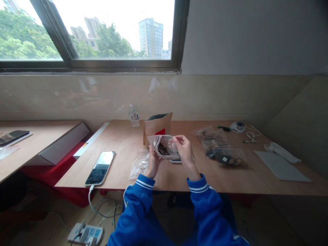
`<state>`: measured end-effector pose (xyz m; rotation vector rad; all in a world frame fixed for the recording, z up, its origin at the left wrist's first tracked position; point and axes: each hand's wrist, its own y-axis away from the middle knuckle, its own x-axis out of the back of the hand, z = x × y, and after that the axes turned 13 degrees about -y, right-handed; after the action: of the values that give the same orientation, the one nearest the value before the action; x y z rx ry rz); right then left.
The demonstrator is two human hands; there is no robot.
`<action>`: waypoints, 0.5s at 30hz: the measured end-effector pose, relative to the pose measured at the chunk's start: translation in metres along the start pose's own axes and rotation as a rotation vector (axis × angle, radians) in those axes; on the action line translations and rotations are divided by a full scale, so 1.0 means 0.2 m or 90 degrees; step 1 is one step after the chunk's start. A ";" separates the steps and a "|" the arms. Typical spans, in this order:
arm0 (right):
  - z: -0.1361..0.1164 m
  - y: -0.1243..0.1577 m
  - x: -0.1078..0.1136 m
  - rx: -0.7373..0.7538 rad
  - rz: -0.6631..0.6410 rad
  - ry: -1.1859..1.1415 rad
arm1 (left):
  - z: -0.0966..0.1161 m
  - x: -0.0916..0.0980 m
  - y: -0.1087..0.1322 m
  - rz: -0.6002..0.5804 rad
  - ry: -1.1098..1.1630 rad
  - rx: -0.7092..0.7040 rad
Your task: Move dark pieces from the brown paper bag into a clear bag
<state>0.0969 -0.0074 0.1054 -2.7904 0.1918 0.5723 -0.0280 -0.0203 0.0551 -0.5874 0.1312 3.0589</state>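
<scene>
Between my two hands is a clear plastic bag (167,145) with small dark pieces in it, too small to name. My left hand (153,162) grips the bag's lower left side. At its upper right edge, the fingers of my right hand (183,148) pinch the plastic. Just behind the bag stands an open brown paper pouch (156,126) with a red patch on its front. A crumpled clear plastic bag (139,166) lies left of my left hand. Under the held bag, a flat dark-screened object (175,160) is mostly hidden.
A phone (100,169) on a charging cable lies at left. A bottle (133,116) stands behind it. Several filled clear bags (229,158) lie at right, near a white dome camera (238,126), a white sheet (280,165) and a white cloth (282,152). A power strip (85,234) sits on the floor.
</scene>
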 end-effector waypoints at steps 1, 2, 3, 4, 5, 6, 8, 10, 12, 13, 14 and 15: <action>0.03 -0.01 -0.01 0.001 -0.011 0.025 | 0.00 0.00 -0.02 0.015 0.015 0.004; 0.04 -0.02 -0.01 0.023 -0.009 0.072 | -0.01 0.01 -0.04 0.044 0.019 0.006; 0.05 -0.02 -0.02 0.063 0.003 0.136 | -0.02 0.01 -0.06 0.075 0.017 0.010; 0.04 -0.01 -0.03 0.111 0.014 0.203 | -0.03 0.02 -0.08 0.099 0.011 0.013; 0.03 0.00 -0.04 0.150 0.012 0.259 | -0.04 0.03 -0.10 0.113 0.002 0.011; 0.02 0.02 -0.05 0.170 -0.014 0.294 | -0.06 0.03 -0.11 0.121 -0.005 0.003; 0.00 0.05 -0.09 0.154 -0.130 0.316 | -0.10 0.05 -0.14 0.127 -0.001 -0.037; 0.01 0.06 -0.12 0.122 -0.247 0.345 | -0.13 0.07 -0.15 0.140 0.026 -0.081; 0.04 0.06 -0.16 0.117 -0.297 0.421 | -0.16 0.08 -0.17 0.157 0.031 -0.107; 0.06 0.06 -0.17 0.118 -0.308 0.466 | -0.17 0.09 -0.17 0.164 0.026 -0.116; 0.08 0.05 -0.19 0.118 -0.314 0.503 | -0.18 0.10 -0.17 0.175 0.009 -0.122; 0.10 0.04 -0.20 0.113 -0.325 0.526 | -0.19 0.10 -0.18 0.191 -0.015 -0.126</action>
<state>0.0520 -0.0063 0.1024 -2.5699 -0.2891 -0.6872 -0.0319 0.0119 0.0096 -0.5899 -0.0944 3.3956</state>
